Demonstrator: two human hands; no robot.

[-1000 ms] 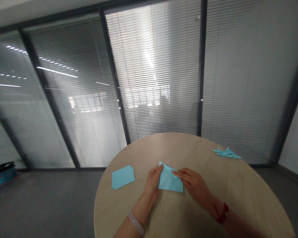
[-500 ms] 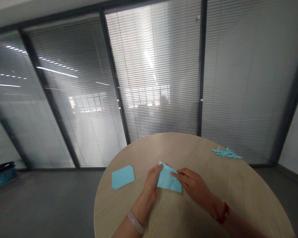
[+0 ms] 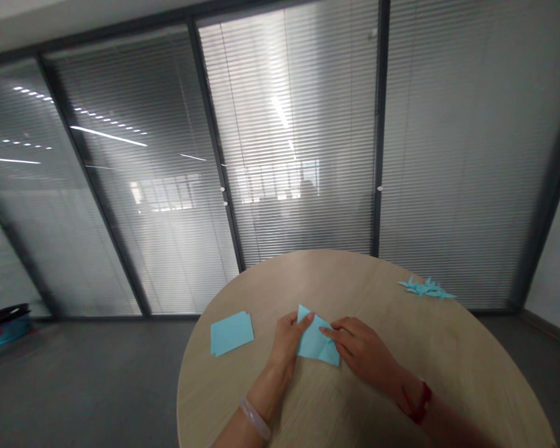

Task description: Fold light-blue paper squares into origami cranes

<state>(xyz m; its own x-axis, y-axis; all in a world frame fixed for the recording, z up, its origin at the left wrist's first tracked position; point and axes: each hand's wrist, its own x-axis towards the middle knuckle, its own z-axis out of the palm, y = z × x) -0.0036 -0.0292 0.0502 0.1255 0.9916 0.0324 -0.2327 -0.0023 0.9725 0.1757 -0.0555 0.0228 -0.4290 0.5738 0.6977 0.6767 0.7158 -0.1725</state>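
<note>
A light blue sheet of paper (image 3: 316, 343), partly folded, lies on the round wooden table (image 3: 364, 398) in front of me. My left hand (image 3: 287, 342) pinches its left edge, thumb on top near the upper corner. My right hand (image 3: 359, 351) presses down on its right side with fingers curled over the fold. Both hands touch the paper. A clear bangle sits on my left wrist and a red cord on my right wrist.
A small stack of light blue square sheets (image 3: 231, 333) lies to the left on the table. Several folded blue paper shapes (image 3: 426, 288) rest near the far right rim. Glass walls with blinds (image 3: 289, 143) stand behind the table.
The blue sheet has become narrower as its right side was folded inward. My right hand slid slightly left, and my left thumb moved onto the paper's top corner.
</note>
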